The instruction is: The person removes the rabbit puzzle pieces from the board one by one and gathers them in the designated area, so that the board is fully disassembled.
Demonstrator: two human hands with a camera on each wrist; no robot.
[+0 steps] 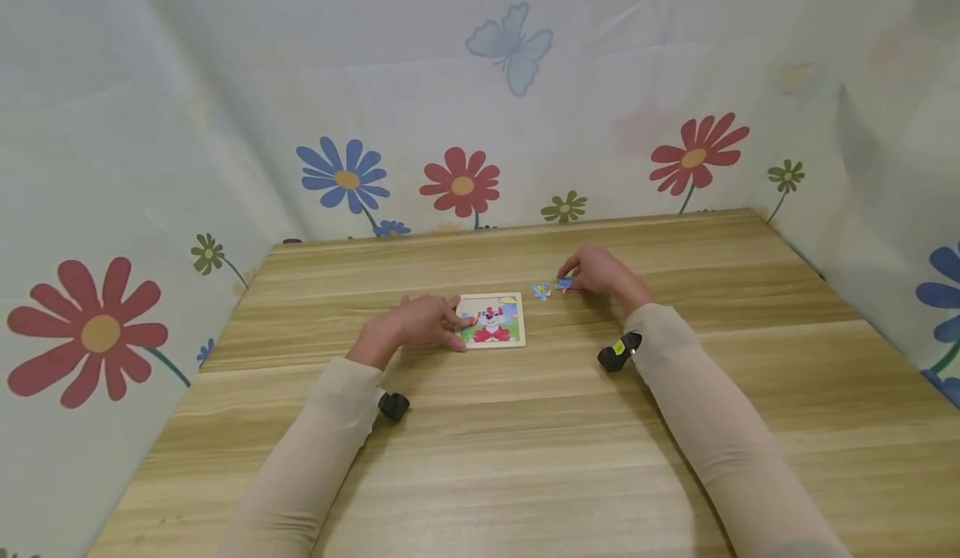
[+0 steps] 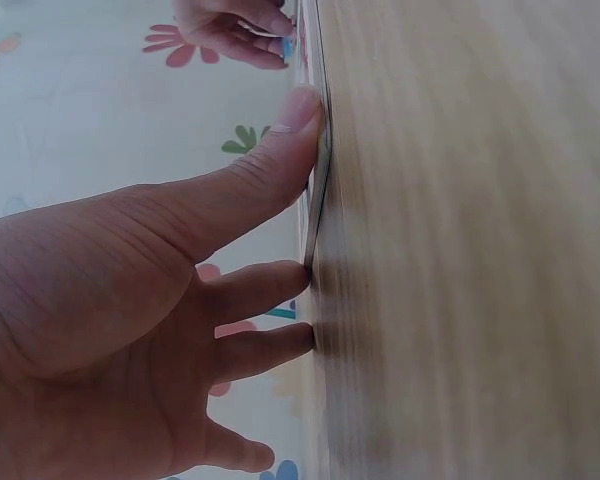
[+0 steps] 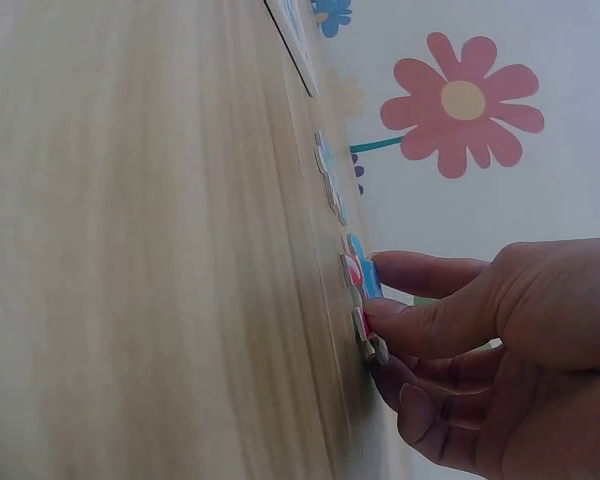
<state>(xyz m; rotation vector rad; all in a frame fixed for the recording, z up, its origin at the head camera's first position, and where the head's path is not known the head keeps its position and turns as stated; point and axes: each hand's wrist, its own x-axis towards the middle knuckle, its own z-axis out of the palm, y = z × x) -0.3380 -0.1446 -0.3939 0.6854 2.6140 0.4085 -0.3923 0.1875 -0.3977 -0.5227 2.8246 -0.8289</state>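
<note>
We see both hands at work over a wood-grained tabletop [image 1: 480, 425]. The left hand [image 1: 427, 322] rests at the left side of a framed puzzle board [image 1: 522, 325], which lies flat near the far part of the tabletop. Its grip is spread wide: the thumb touches the frame at the near left corner, one finger reaches over the picture, and in the left wrist view the other fingers stand apart, fairly straight. On the board we make out a red and white cartoon animal [image 1: 491, 321].

To the right, the right hand [image 1: 596, 271] has a narrow grip, thumb and index finger pinching a blue and pink puzzle piece [image 1: 564, 283]. We cannot tell whether this is a single piece or two overlapping. Between it and the board, a loose blue piece [image 1: 542, 291] lies on the tabletop, near both.

We see a pale sleeve on each arm and a small black device [image 1: 393, 406] at the left wrist, with another black device [image 1: 619, 351] at the right. Behind hangs a white backdrop [image 1: 225, 42] printed with flowers and a light blue butterfly [image 1: 513, 48].
</note>
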